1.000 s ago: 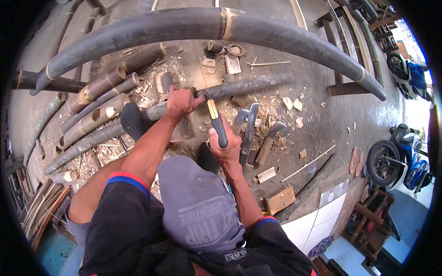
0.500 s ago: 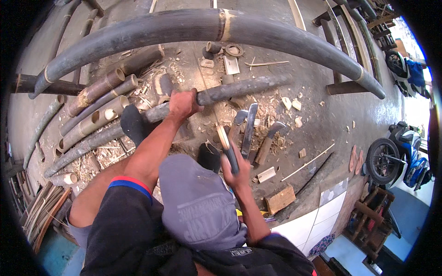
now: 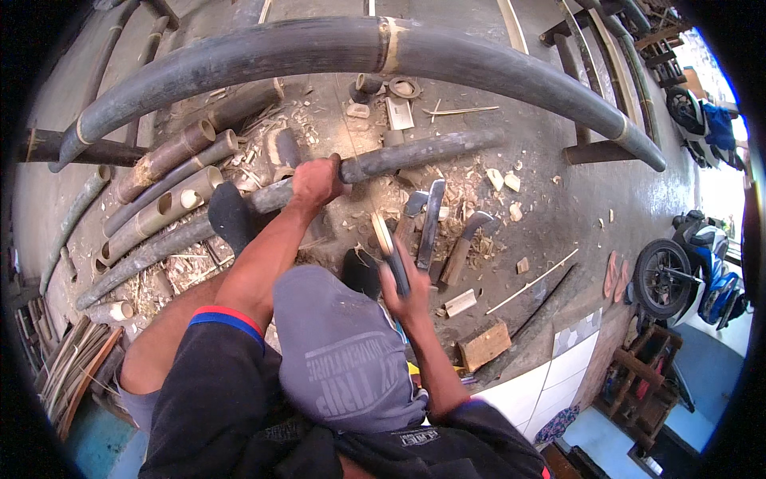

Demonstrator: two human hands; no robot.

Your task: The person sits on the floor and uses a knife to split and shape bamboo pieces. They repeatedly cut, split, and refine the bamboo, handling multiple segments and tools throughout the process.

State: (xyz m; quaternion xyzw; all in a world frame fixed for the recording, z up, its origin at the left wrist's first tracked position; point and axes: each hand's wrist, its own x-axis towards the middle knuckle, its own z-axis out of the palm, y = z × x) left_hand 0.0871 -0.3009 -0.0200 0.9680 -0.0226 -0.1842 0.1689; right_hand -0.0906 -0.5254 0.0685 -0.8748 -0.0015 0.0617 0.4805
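My left hand (image 3: 317,182) is closed round a long grey bamboo pole (image 3: 431,154) that lies slantwise across the floor. In my right hand (image 3: 405,289) is the handle of a handsaw (image 3: 389,249), dark with a pale edge. Its thin blade runs away from me and crosses the pole just right of my left hand; how deep it sits in the pole I cannot tell. A foot in a dark sock (image 3: 231,217) rests against the pole left of my left hand. My right fingers are partly blurred.
Several bladed tools, including a long machete (image 3: 432,223) and a wooden-handled blade (image 3: 460,257), lie just beyond my right hand. Cut bamboo tubes (image 3: 169,160) lie at left among shavings. A thick bamboo rail (image 3: 303,49) spans the far side. A wood block (image 3: 485,346) sits at right.
My right hand and the saw have shifted slightly away from me, toward the pole. My left hand and the pole have stayed almost in place.
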